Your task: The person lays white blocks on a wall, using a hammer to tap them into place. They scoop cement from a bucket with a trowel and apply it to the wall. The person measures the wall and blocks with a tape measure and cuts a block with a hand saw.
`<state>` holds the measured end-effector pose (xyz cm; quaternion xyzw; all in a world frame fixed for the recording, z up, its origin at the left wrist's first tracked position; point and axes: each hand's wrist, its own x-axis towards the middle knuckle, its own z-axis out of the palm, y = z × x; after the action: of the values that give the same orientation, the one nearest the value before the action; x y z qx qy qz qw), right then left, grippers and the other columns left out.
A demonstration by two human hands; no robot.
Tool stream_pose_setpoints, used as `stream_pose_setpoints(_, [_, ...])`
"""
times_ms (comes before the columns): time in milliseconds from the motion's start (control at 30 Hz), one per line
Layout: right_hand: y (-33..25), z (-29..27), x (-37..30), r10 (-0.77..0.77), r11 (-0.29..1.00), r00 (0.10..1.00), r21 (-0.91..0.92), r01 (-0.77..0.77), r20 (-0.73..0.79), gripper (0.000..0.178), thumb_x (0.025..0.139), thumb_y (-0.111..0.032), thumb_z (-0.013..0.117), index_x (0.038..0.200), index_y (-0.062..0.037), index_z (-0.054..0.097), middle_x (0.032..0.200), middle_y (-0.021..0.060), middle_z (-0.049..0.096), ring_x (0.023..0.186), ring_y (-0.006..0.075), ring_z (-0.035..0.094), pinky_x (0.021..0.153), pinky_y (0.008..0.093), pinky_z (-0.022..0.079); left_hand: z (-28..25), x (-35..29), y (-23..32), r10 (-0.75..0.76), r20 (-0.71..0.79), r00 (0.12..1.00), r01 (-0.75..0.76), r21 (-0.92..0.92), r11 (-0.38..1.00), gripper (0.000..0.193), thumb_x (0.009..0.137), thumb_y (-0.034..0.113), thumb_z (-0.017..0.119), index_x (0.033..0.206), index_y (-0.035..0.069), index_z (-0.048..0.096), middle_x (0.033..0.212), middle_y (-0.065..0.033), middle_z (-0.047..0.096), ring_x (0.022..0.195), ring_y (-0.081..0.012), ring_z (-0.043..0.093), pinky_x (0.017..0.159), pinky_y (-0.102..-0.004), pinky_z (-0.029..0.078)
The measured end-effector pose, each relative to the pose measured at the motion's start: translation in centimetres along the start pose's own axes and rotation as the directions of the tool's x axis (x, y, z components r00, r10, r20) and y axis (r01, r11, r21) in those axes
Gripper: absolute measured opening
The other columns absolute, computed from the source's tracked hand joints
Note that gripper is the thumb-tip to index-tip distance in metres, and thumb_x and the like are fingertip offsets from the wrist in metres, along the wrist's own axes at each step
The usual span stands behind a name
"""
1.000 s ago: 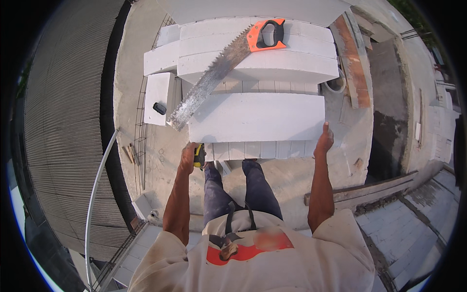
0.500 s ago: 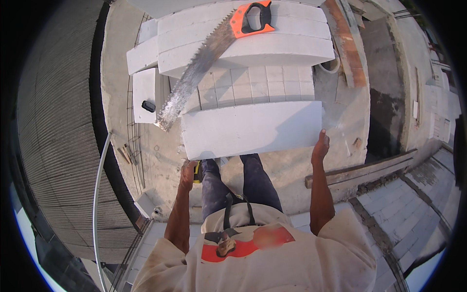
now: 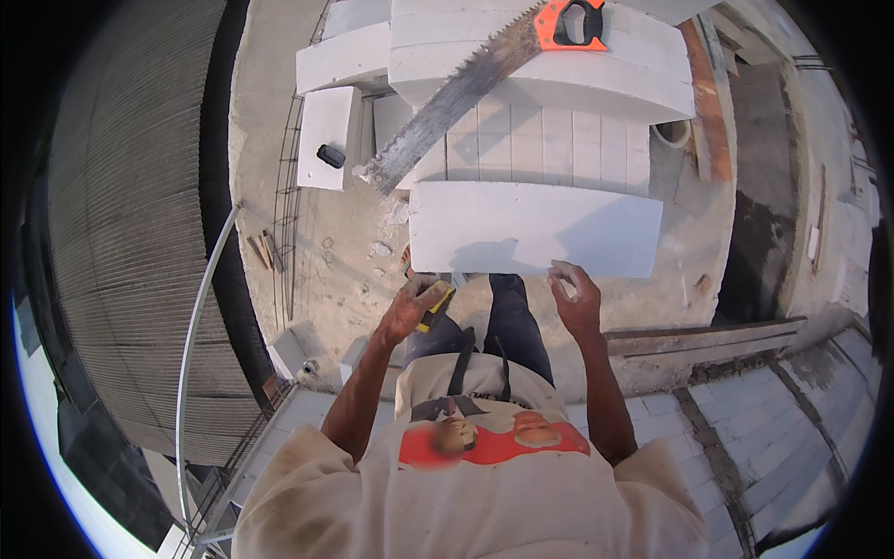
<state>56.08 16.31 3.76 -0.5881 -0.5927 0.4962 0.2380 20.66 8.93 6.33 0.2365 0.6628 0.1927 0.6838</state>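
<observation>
A long white block (image 3: 521,224) lies crosswise in front of me, with shadow over its right part. My left hand (image 3: 414,303) is closed around a yellow-and-black tape measure (image 3: 436,309), just below the block's near left corner. The fingers partly cover the tape measure's case. By the block's near edge, right of its middle, my right hand (image 3: 575,296) has curved fingers and a thumb held apart. Nothing shows in that hand; whether its fingertips touch the block is unclear. Beyond, a handsaw (image 3: 466,98) with an orange-and-black handle lies across stacked white blocks.
More white blocks (image 3: 559,144) stand in a row behind the long one. A small black object (image 3: 331,156) rests on a separate block at left. Rebar (image 3: 291,214) and a corrugated roof (image 3: 140,233) lie farther left; wooden planks (image 3: 703,337) are at right.
My right hand has left the block's right end and moved left along its near edge. My left hand, still holding the tape measure, has come slightly up and inward. The view has shifted.
</observation>
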Motion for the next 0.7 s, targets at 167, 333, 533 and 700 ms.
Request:
stream_pose_setpoints(167, [-7.0, 10.2, -3.1, -0.26, 0.952, 0.924, -0.085, 0.294, 0.282, 0.033, 0.091, -0.005, 0.074, 0.124, -0.0063, 0.07, 0.118, 0.0162, 0.071, 0.108, 0.0378, 0.07, 0.09, 0.0428, 0.059, -0.3, 1.2, -0.2, -0.037, 0.37, 0.928, 0.163, -0.315, 0.935, 0.045, 0.111, 0.041, 0.055, 0.13, 0.001, 0.063, 0.108, -0.0091, 0.071, 0.103, -0.0177, 0.071, 0.091, -0.0332, 0.06])
stream_pose_setpoints(333, [-5.7, 11.4, -3.7, -0.131, 0.968, 0.926, -0.156, 0.197, 0.355, 0.036, 0.089, -0.006, 0.078, 0.124, -0.0036, 0.072, 0.116, 0.0163, 0.072, 0.109, 0.036, 0.071, 0.091, 0.0436, 0.057, -2.0, 1.8, -4.3, -0.002, 0.322, 0.947, 0.072, -0.204, 0.976, 0.04, 0.109, 0.039, 0.058, 0.123, 0.003, 0.066, 0.108, -0.0088, 0.072, 0.09, -0.0163, 0.072, 0.08, -0.0303, 0.059])
stream_pose_setpoints(533, [1.3, 3.1, 4.2, -0.164, 0.933, 0.971, -0.349, 0.094, -0.176, 0.05, 0.088, -0.015, 0.082, 0.134, -0.0049, 0.066, 0.128, 0.0185, 0.068, 0.121, 0.0387, 0.065, 0.103, 0.0484, 0.053, -3.8, 1.1, -7.8, -0.009, 0.228, 0.974, 0.126, -0.506, 0.853, 0.046, 0.108, 0.031, 0.051, 0.144, 0.002, 0.054, 0.116, -0.0107, 0.071, 0.096, -0.0203, 0.074, 0.083, -0.0336, 0.062])
stream_pose_setpoints(700, [5.8, -9.2, 13.7, -0.401, 0.637, 0.877, -0.769, 0.059, -0.266, 0.063, 0.091, -0.036, 0.081, 0.146, -0.0137, 0.061, 0.146, 0.0152, 0.059, 0.138, 0.0364, 0.053, 0.112, 0.0579, 0.044, -2.2, 1.9, -6.8, -0.049, 0.113, 0.992, 0.105, -0.574, 0.812, 0.043, 0.109, 0.03, 0.046, 0.141, 0.002, 0.055, 0.116, -0.0137, 0.073, 0.094, -0.0232, 0.074, 0.081, -0.0359, 0.063])
